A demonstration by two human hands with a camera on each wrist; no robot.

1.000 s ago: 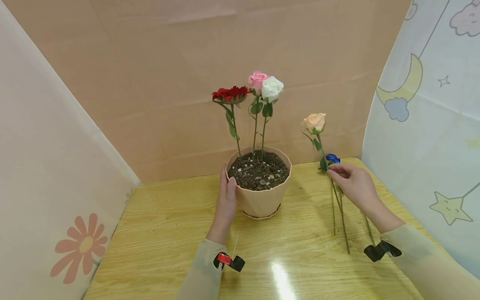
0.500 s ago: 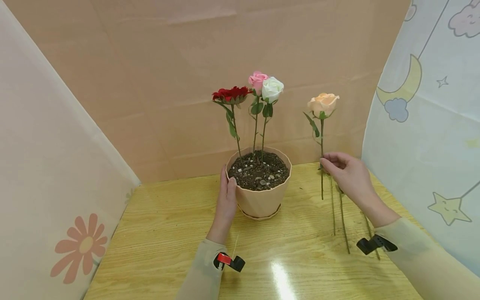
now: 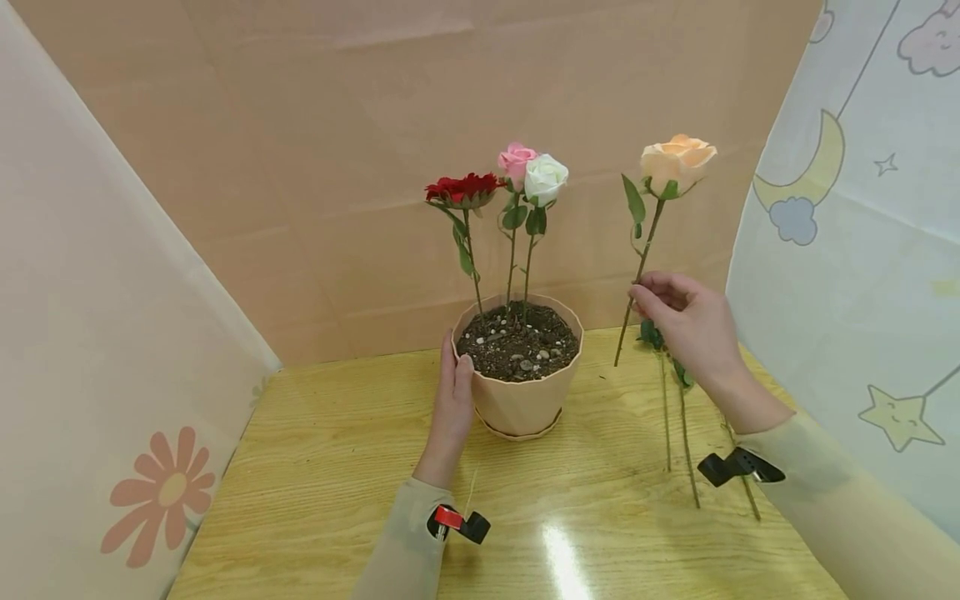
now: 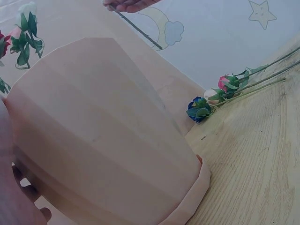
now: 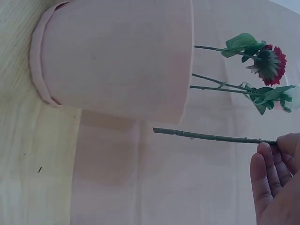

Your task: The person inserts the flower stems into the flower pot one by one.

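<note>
A peach-coloured flower pot [image 3: 525, 400] filled with dark soil and small pebbles stands on a matching saucer. My left hand [image 3: 452, 408] rests along its left side, fingers straight up against the wall and thumb near the rim. Upright in the soil are a red flower [image 3: 463, 190], a pink rose [image 3: 516, 160] and a white rose [image 3: 546, 179]. To the right of the pot, my right hand [image 3: 690, 325] pinches the stem of a peach rose [image 3: 677, 163] between thumb and fingertips. Its bare stem end [image 5: 187, 134] points down, clear of the table and beside the pot.
Several more flowers lie on the wooden table [image 3: 337, 467] at the right, among them a blue flower [image 4: 197, 110] and a pink one [image 4: 224, 83]. A tan backdrop [image 3: 337, 167] rises behind the table, with printed cloth [image 3: 847, 275] at the right.
My right hand has lifted the peach rose off the other flowers on the table, raising it up and slightly left. My left hand stays at the pot.
</note>
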